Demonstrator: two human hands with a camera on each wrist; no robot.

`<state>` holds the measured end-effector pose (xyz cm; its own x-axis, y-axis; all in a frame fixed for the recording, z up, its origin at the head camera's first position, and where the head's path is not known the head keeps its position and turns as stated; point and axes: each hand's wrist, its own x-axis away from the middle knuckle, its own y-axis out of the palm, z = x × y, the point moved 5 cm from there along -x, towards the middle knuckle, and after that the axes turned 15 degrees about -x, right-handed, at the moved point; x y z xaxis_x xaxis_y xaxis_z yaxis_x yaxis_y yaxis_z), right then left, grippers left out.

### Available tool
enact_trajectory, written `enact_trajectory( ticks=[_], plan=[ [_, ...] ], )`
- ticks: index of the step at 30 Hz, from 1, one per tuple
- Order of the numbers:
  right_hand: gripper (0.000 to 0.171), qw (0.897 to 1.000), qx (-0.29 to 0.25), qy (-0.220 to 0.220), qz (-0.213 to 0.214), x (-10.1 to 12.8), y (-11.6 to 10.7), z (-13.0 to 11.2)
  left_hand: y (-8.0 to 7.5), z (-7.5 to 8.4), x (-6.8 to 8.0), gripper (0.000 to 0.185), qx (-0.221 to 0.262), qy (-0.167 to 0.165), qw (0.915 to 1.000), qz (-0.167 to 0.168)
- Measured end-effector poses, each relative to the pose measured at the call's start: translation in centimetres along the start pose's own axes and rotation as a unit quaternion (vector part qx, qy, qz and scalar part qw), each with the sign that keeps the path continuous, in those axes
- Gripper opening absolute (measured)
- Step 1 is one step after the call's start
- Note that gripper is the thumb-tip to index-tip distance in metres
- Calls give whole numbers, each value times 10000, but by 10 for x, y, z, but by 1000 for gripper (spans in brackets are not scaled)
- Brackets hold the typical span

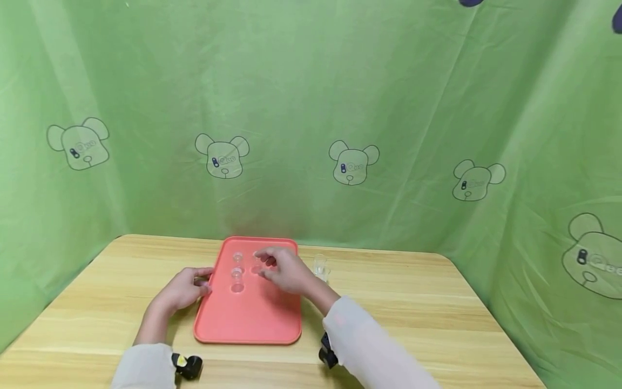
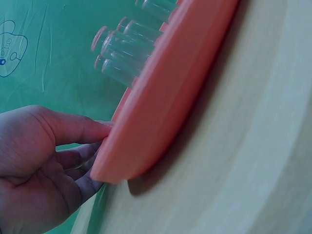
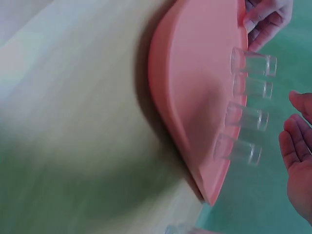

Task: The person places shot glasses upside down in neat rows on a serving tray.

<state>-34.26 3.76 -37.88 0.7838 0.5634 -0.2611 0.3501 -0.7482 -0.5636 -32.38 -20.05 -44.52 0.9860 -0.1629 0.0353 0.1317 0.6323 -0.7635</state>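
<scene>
Fingers of the left hand curled round the left rim of the pink tray on the wooden table; the right hand hovered spread, holding nothing, over small clear glasses standing on it. These looked light, slick and breakable, best pinched by their sides.

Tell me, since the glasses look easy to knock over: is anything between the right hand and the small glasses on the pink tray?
Nothing visible. The right hand hovers open just above the glasses on the tray, with only air between. The left hand holds the tray's left edge, out of the way.
</scene>
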Motion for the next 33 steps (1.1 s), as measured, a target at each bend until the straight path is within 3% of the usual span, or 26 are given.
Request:
enact_trajectory(
  ticks=[23, 33],
  plan=[
    [33, 9966, 605, -168, 537, 49, -75, 36, 3, -4, -1, 51, 86, 24, 10000, 11],
    [33, 9929, 963, -193, 675, 73, -94, 60, 1, -2, -1, 50, 19, -29, 10000, 12]
  ],
)
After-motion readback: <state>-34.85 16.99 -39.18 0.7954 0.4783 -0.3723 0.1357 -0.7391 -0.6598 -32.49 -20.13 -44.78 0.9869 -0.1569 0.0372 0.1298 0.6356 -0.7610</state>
